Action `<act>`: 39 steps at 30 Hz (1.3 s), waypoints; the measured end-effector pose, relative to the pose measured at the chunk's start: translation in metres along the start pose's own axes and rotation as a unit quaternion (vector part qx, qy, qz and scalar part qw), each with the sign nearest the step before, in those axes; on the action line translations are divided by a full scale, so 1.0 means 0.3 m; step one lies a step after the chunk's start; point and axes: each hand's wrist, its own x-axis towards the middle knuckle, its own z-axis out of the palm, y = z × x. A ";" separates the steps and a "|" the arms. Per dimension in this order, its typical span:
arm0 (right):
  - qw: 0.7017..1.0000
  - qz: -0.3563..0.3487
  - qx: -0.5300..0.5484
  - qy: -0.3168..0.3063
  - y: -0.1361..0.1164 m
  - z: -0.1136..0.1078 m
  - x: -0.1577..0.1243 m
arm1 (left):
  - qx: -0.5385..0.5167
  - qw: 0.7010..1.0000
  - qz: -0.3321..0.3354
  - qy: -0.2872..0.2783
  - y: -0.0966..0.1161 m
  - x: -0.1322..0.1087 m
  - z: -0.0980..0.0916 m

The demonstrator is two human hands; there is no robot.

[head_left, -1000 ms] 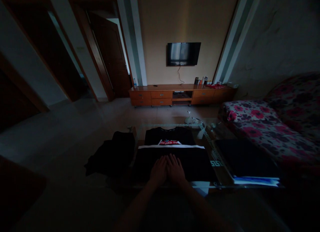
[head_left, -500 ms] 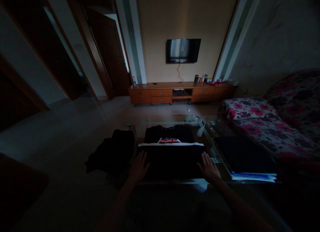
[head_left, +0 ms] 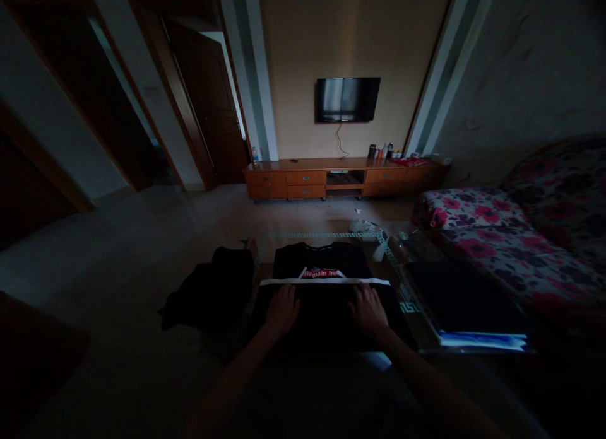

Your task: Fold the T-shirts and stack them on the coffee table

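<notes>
A black T-shirt [head_left: 326,256] lies on the glass table, its neckline away from me and a red "Remain free" print on the chest. Its lower part is folded up over the front, ending in a white band [head_left: 326,280] that runs across just below the print. On the left half of the folded cloth rests my left hand [head_left: 283,310], palm down, fingertips close to the band. My right hand [head_left: 369,308] lies likewise on the right half, thumb apart from the fingers. Both hands look open, though the dimness blurs their fingers.
Left of the shirt is a heap of black cloth [head_left: 213,291]. To the right sits a dark folded stack [head_left: 466,297] with a blue-white lower edge. A flowered sofa [head_left: 478,215] stands right of the glass table [head_left: 402,281]. Farther off is a wooden TV cabinet [head_left: 305,177].
Both hands have moved inward from the shirt's sides onto the folded part, nearer the white band. The band sits slightly lower in the picture, and the view has tilted a little.
</notes>
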 end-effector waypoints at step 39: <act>0.997 0.069 0.002 0.042 0.410 0.200 0.106 | 0.045 0.994 -0.044 0.092 -0.353 0.023 0.140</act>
